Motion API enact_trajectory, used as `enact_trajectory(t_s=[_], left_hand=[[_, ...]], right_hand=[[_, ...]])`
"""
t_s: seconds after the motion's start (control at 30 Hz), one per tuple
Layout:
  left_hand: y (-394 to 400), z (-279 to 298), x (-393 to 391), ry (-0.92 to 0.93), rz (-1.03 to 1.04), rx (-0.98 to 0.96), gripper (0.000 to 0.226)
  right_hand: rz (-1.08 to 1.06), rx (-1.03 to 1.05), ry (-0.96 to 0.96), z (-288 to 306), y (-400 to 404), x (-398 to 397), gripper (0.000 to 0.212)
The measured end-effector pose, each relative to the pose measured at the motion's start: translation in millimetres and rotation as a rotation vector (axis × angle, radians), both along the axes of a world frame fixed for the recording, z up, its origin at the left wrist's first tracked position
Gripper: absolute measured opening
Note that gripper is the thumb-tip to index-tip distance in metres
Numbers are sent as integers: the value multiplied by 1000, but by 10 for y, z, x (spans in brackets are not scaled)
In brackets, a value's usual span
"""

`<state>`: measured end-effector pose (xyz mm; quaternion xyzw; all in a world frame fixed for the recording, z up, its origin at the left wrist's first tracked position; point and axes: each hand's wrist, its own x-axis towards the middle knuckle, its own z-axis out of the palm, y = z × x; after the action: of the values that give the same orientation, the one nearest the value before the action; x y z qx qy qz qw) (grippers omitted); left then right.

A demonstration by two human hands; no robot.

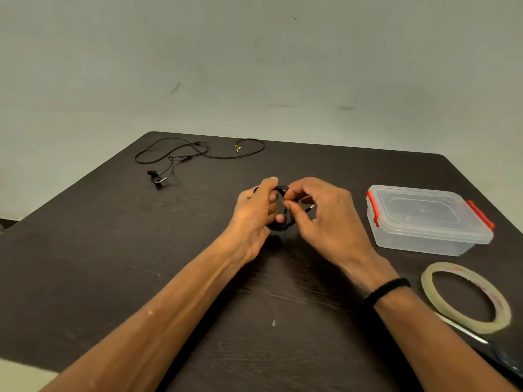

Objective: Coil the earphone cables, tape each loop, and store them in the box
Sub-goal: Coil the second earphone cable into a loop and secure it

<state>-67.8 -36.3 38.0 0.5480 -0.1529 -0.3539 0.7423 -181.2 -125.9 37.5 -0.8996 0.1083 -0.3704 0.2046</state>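
Both gripping: left hand (254,210) and right hand (325,219) clasping coiled black earphone cable (283,226) mid-table, left of lidded clear plastic box (424,222).

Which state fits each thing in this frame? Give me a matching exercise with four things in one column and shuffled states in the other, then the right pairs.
Things:
1. coiled earphone cable
2. loose earphones
3. plastic box
4. tape roll

States:
A. lying flat near the table's right edge, beside the scissors
B. spread out uncoiled at the far left of the table
C. held between the left hand and the right hand
D. lid on, red clips at its ends

Pairs: 1-C, 2-B, 3-D, 4-A
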Motion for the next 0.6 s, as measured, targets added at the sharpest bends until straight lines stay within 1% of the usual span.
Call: enact_trajectory(t_s=[0.1,0.17,0.27,0.4,0.47,0.53,0.6], left_hand=[[10,40,27,62,-15,-44,46],[14,53,34,30,-28,-59,48],[18,49,29,-127,-48,-54,50],[18,25,91,-323,-48,-46,51],[24,27,104,-388,-45,-40,50],[24,40,92,-385,-53,-53,50],[21,62,75,-276,-81,-77,50]], right_hand=[[24,59,-55,19,32,3,10],[55,229,-69,42,48,4,9],[139,535,-35,94,40,0,9],[224,716,-37,190,-32,-73,7],[250,807,-44,234,-65,-108,9],[328,928,-69,265,-90,-140,17],[396,1034,-91,298,-117,-172,23]])
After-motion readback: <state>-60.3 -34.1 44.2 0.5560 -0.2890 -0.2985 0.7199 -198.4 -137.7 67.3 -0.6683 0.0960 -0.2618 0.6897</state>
